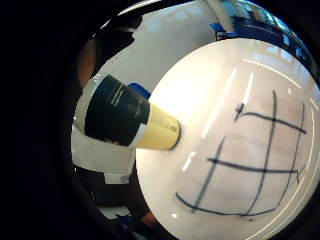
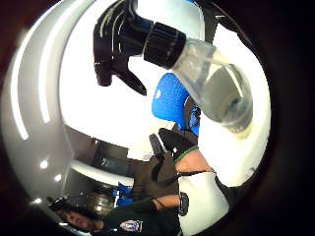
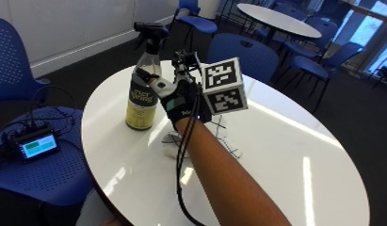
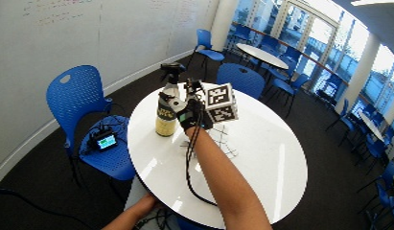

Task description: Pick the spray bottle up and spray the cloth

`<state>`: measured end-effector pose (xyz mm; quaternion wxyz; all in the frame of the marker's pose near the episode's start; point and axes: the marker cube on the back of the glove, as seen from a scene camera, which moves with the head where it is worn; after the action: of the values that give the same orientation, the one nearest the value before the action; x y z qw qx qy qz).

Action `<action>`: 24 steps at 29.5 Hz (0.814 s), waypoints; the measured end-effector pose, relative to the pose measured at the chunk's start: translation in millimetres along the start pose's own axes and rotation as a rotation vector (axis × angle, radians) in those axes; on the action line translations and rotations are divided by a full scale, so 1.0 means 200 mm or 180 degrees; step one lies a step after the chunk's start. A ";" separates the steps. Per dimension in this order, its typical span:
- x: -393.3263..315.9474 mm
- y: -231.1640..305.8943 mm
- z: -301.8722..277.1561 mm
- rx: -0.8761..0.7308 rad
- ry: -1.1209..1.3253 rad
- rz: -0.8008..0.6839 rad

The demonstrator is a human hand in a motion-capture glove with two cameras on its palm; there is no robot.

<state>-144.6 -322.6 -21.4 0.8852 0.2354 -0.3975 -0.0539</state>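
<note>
A clear spray bottle [image 3: 141, 101] with a black trigger head and a black and yellow label stands upright on the round white table [image 3: 293, 141]. My gloved right hand [image 3: 183, 106] hovers just to its right at shoulder height, fingers spread toward it; the palm views show no finger curled round it. The little finger side view shows the bottle's [image 1: 130, 117] labelled base on the table. The thumb side view shows its neck and trigger [image 2: 123, 34]. A white cloth [image 3: 171, 141] with dark grid lines lies flat under my forearm, also shown beside the bottle [image 1: 250, 165].
A blue chair at the left carries a small screen device [image 3: 36, 143] with cables. Another blue chair [image 3: 237, 52] stands behind the table. A second round table [image 3: 278, 19] with several chairs is farther back. The table edge runs close to the left of the bottle.
</note>
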 end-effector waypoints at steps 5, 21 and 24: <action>0.03 0.16 0.05 -0.0279 0.0031 0.0028; -0.12 0.55 -0.03 -0.1071 0.0543 -0.0733; -0.12 0.67 -0.05 -0.1182 0.0813 -0.0837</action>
<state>-165.4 -194.2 18.6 0.9417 0.1235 -0.2318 -0.2103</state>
